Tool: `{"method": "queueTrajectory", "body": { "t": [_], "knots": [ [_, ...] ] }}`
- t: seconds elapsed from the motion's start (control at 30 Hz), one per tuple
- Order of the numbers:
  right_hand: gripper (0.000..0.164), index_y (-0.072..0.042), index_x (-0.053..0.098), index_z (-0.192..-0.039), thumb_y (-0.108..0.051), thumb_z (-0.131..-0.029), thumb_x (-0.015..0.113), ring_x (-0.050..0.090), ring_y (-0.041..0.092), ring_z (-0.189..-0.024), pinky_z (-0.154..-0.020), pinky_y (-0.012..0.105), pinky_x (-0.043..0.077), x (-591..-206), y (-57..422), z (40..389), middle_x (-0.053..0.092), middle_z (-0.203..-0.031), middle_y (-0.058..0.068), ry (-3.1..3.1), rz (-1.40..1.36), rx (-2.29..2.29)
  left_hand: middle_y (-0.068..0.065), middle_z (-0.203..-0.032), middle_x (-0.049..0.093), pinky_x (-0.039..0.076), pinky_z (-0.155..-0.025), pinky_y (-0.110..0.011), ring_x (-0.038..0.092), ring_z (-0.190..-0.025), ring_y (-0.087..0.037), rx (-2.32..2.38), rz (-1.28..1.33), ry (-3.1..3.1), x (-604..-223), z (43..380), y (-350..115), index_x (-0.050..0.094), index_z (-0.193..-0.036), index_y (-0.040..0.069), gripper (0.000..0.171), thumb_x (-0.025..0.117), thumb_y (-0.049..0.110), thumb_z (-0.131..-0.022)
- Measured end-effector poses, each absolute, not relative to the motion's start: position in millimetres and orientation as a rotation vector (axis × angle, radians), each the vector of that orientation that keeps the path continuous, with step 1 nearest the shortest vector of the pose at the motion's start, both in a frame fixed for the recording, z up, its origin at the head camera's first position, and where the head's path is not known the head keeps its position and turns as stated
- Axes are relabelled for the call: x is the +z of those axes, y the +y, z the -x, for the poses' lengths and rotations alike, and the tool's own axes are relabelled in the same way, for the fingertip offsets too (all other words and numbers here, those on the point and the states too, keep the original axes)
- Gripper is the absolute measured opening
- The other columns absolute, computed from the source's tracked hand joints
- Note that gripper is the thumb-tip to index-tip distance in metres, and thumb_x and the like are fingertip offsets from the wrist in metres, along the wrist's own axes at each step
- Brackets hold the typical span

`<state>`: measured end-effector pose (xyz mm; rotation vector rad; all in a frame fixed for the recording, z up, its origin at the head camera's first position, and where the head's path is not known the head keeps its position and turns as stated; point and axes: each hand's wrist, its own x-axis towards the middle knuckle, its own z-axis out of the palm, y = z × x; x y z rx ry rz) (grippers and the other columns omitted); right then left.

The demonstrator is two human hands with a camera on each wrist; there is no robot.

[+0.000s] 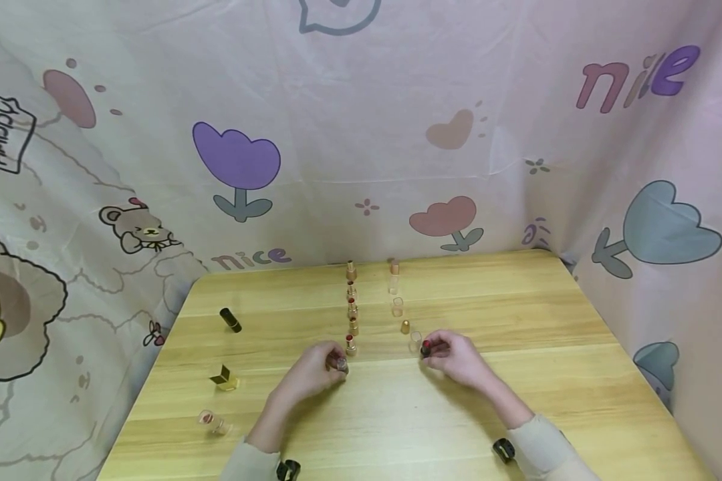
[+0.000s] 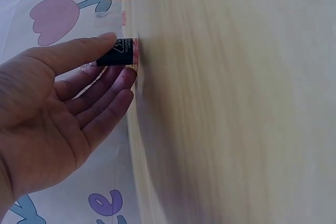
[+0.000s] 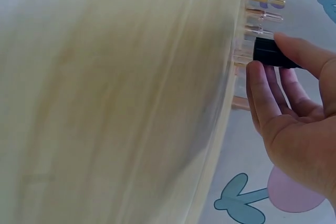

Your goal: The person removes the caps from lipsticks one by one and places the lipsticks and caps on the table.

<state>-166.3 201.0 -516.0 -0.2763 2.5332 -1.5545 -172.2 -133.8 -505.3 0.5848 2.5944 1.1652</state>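
Hands [image 1: 385, 367], half-hidden lipsticks [image 1: 342, 365] pinched.

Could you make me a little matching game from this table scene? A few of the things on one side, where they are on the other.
Things:
1. left hand
2. right hand
3. black tube
4. gold square cap

Places:
A. lying alone at the table's far left
B. at the near end of the row of clear caps
C. standing at the left, nearer than the black tube
D. at the near end of the row of gold lipsticks

Pairs: 1-D, 2-B, 3-A, 4-C
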Motion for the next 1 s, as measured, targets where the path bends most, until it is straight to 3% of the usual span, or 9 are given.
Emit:
{"method": "queueTrajectory", "body": {
  "t": [0.1, 0.3, 0.6, 0.77, 0.87, 1.0],
  "knots": [
    [0.032, 0.001, 0.068, -0.111, 0.002, -0.082, 0.082, 0.070, 0.023, -0.097, -0.087, 0.028, 0.062, -517.5, 199.7, 167.1, 0.072, -0.103, 0.008, 2.543, 0.287, -1.524, -0.005, -0.099, 0.067, 0.060, -0.080, -0.028, 0.064, -0.092, -0.020, 1.181, -0.560, 2.587, -503.6, 170.6, -135.8, 0.066, -0.112, -0.001, 0.032, 0.082, -0.001, -0.083],
    [0.031, -0.001, 0.069, -0.109, 0.000, -0.081, 0.083, 0.070, 0.022, -0.096, -0.087, 0.029, 0.062, -518.0, 198.0, 167.1, 0.072, -0.102, 0.006, 2.556, 0.275, -1.475, -0.012, -0.111, 0.069, 0.060, -0.095, -0.049, 0.067, -0.105, -0.031, 1.279, -0.442, 2.586, -498.4, 167.3, -142.7, 0.066, -0.120, -0.001, 0.043, 0.085, 0.010, -0.084],
    [0.031, 0.000, 0.069, -0.108, 0.002, -0.081, 0.083, 0.068, 0.020, -0.093, -0.083, 0.026, 0.061, -518.2, 197.6, 165.6, 0.070, -0.099, 0.006, 2.551, 0.296, -1.446, -0.021, -0.144, 0.056, 0.049, -0.111, -0.057, 0.056, -0.127, -0.046, 1.588, -0.209, 2.773, -487.1, 173.7, -157.9, 0.053, -0.143, 0.000, 0.064, 0.082, 0.014, -0.088],
    [0.030, -0.001, 0.069, -0.107, 0.002, -0.081, 0.083, 0.068, 0.019, -0.093, -0.081, 0.024, 0.060, -519.8, 197.3, 165.5, 0.070, -0.098, 0.005, 2.553, 0.308, -1.438, -0.019, -0.159, 0.039, 0.032, -0.124, -0.057, 0.039, -0.144, -0.043, 1.845, 0.003, 2.937, -483.0, 188.0, -167.0, 0.039, -0.153, 0.000, 0.079, 0.082, 0.008, -0.088],
    [0.030, -0.001, 0.069, -0.107, 0.003, -0.081, 0.083, 0.068, 0.019, -0.092, -0.080, 0.022, 0.060, -520.9, 196.6, 166.2, 0.071, -0.098, 0.005, 2.549, 0.311, -1.440, -0.014, -0.165, 0.031, 0.022, -0.127, -0.059, 0.030, -0.151, -0.040, 1.996, 0.245, 2.994, -481.5, 197.4, -175.1, 0.032, -0.159, 0.005, 0.086, 0.082, 0.011, -0.089],
    [0.030, -0.001, 0.069, -0.107, 0.003, -0.080, 0.082, 0.068, 0.019, -0.092, -0.080, 0.020, 0.059, -522.2, 195.5, 167.2, 0.071, -0.097, 0.005, 2.547, 0.320, -1.440, -0.005, -0.168, 0.029, 0.018, -0.129, -0.054, 0.026, -0.154, -0.033, 2.196, 0.537, 2.978, -479.3, 209.4, -186.5, 0.030, -0.162, 0.014, 0.088, 0.080, 0.016, -0.091]
  ]
}}
